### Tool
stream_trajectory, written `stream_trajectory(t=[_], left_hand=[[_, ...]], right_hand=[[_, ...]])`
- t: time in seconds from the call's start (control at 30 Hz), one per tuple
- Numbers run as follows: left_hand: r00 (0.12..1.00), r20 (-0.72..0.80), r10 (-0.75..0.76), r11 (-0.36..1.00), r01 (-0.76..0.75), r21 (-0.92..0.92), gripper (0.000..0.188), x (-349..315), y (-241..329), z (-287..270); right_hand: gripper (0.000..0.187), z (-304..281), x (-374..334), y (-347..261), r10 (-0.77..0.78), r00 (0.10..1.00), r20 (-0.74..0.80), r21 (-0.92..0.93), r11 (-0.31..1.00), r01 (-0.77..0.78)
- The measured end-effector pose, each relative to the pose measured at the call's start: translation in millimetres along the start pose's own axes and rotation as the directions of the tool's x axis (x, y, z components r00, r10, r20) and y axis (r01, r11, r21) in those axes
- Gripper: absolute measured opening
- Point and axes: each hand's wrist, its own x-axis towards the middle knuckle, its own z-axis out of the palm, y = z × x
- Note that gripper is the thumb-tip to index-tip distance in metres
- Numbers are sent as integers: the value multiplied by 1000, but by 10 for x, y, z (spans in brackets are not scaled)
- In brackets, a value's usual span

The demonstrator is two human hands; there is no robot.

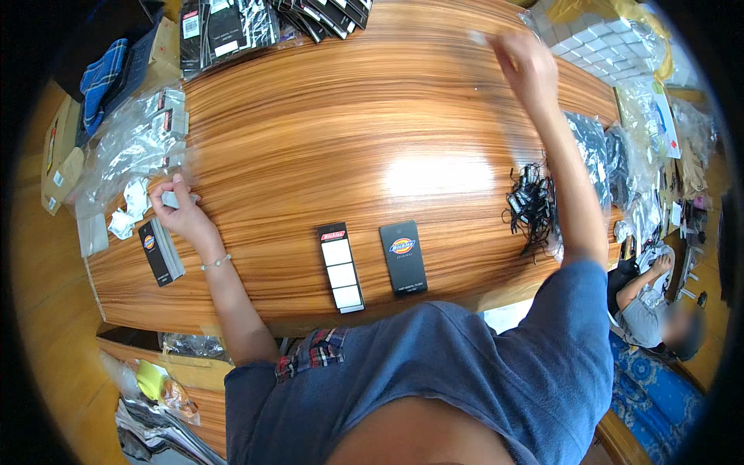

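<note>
My left hand is at the left side of the table, its fingers closed on a small pale grey piece, perhaps a stack of labels. Just below it lies a stack of black hang tags. Stretched to the far right, my right hand has its fingers pinched. A small whitish blur at its fingertips is too smeared to name. Between my arms, near the front edge, lie a narrow black tag with white stickers and a wider dark hang tag, side by side and apart.
Black cord loops lie in a pile beside my right arm. Bagged black tags sit at the far left. A clear plastic bag and crumpled white paper are near my left hand. A box of pale stacks stands far right.
</note>
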Motion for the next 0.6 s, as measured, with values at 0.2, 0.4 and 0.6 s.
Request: stream_trajectory(t=[0.2,0.4,0.6], left_hand=[[998,30,57,998,-57,6,17,-20,30,58],[999,21,41,999,-41,5,16,56,-45,56],[1000,17,-14,1000,13,25,18,62,-23,28]], right_hand=[[19,-767,-927,-840,2,959,282,162,986,-50],[8,126,-268,-150,-1,992,122,119,993,-13],[9,1122,551,953,186,980,67,-59,981,-182]])
